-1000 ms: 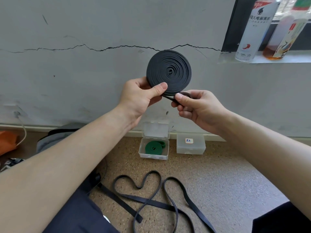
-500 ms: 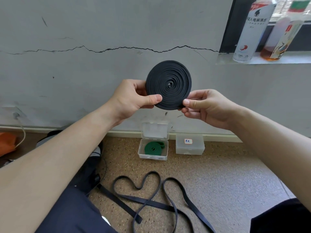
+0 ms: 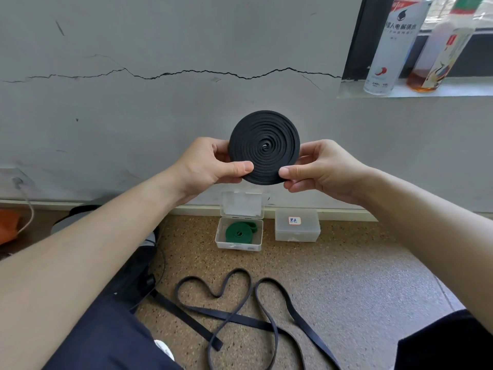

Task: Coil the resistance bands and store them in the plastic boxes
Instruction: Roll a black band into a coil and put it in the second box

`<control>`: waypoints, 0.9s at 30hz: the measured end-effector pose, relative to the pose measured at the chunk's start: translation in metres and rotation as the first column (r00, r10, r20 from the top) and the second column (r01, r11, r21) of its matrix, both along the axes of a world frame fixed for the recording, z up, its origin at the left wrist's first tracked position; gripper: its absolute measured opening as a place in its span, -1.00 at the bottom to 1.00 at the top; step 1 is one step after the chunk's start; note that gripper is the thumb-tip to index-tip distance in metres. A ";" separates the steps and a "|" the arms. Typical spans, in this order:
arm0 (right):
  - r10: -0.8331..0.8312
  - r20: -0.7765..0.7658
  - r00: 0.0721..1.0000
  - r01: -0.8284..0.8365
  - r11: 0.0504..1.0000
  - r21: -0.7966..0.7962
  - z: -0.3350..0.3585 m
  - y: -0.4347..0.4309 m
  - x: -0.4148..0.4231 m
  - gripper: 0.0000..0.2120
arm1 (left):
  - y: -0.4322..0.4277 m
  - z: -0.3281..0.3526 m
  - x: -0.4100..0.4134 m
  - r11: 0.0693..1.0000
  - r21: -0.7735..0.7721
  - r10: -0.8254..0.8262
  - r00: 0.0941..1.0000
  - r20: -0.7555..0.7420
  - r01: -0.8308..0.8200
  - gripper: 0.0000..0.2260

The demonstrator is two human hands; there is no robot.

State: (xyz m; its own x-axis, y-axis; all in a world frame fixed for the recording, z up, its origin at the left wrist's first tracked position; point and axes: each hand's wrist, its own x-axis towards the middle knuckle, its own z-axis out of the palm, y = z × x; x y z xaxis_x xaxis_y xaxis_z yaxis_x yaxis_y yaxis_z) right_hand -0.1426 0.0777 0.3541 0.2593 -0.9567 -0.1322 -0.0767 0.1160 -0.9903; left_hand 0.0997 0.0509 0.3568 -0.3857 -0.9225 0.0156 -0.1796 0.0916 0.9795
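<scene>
the tightly coiled black rubber resistance band could spring open if a thumb slips, as nothing ties it. it is in the air, above the closed clear plastic box on the floor. the grip of left hand and right hand is narrow, each pinching the coil's lower edge.

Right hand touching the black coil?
Touching. Head view: the right hand pinches the black coil at its lower right rim, thumb on its face.

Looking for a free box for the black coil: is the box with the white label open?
No, the labelled box has its lid shut; the open box beside it holds the green band.
</scene>
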 end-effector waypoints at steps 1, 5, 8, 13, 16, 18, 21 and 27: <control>-0.012 -0.009 1.000 0.012 1.000 -0.008 0.000 0.001 0.000 -0.67 | 0.000 -0.002 -0.001 1.000 0.017 0.010 1.000 -0.012 -0.010 -0.80; -0.078 -0.045 0.996 0.077 0.997 -0.012 -0.003 0.005 -0.002 -0.76 | 0.001 -0.014 -0.010 0.994 0.079 0.076 0.996 -0.047 -0.072 -0.77; -0.116 -0.106 0.988 0.116 0.993 -0.006 -0.004 0.010 -0.007 -0.74 | 0.005 -0.021 -0.022 0.991 0.109 0.071 0.997 0.021 -0.073 -0.68; -0.148 -0.318 0.936 0.152 0.988 -0.011 -0.010 0.019 -0.028 -0.75 | 0.007 -0.034 -0.039 0.994 -0.106 0.020 0.891 0.453 0.032 -0.61; -0.128 -0.460 0.878 0.148 0.989 0.007 -0.029 0.018 -0.038 -0.79 | 0.012 -0.048 -0.046 0.968 -0.156 -0.008 0.651 0.759 0.194 -0.47; -0.118 -0.526 0.842 0.151 0.988 0.020 -0.046 0.016 -0.042 -0.80 | 0.017 -0.059 -0.047 0.938 -0.142 0.008 0.388 0.921 0.317 -0.45; -0.107 -0.616 0.781 0.152 0.988 0.020 -0.075 0.012 -0.051 -0.84 | 0.019 -0.071 -0.048 0.888 -0.025 -0.009 0.072 0.997 0.458 -0.57; -0.076 -0.742 0.666 0.146 0.989 0.030 -0.146 0.002 -0.071 -0.86 | 0.002 -0.107 -0.076 0.885 0.124 -0.121 -0.035 0.992 0.449 -0.66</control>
State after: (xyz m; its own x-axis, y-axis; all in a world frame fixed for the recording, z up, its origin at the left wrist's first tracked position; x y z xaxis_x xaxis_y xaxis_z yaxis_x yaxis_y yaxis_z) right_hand -0.2133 0.0800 0.2086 -0.0636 -0.9488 -0.3093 -0.7583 0.2474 -0.6031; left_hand 0.0235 0.0531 0.2501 -0.4147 -0.7625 -0.4965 -0.8270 0.5435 -0.1439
